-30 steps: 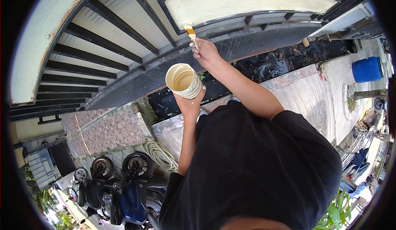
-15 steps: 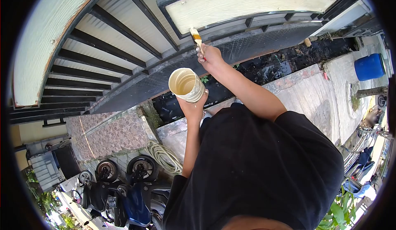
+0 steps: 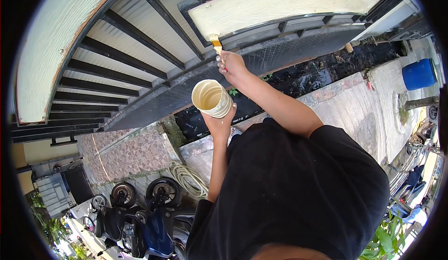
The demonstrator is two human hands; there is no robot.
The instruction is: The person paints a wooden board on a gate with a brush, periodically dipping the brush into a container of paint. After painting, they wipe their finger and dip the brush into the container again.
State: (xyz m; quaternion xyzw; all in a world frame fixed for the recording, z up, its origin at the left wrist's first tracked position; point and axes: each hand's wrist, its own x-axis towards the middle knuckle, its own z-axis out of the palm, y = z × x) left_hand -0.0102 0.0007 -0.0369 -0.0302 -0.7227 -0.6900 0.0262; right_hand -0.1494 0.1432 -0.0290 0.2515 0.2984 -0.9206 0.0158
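Observation:
My right hand point(image 3: 229, 66) is closed around the handle of a paintbrush point(image 3: 216, 44). The bristles touch the lower left corner of a cream wood-grained panel point(image 3: 275, 4), which sits in a black metal frame. Below it, my left hand point(image 3: 223, 122) holds a cream, paint-smeared cup point(image 3: 208, 98) from beneath, its open mouth tilted toward the camera. Pale paint coats the cup's inner wall; how deep the paint is I cannot tell.
Black fence bars point(image 3: 114, 64) and another pale panel point(image 3: 56, 45) stand at the left. A dark ditch point(image 3: 298, 80) runs below the fence. Motorcycles point(image 3: 154, 229), a coiled hose point(image 3: 187, 179) and a blue barrel point(image 3: 418, 75) are farther off.
My right hand and the brush have shifted slightly left and down along the panel's corner. The cup in my left hand sits marginally lower in view.

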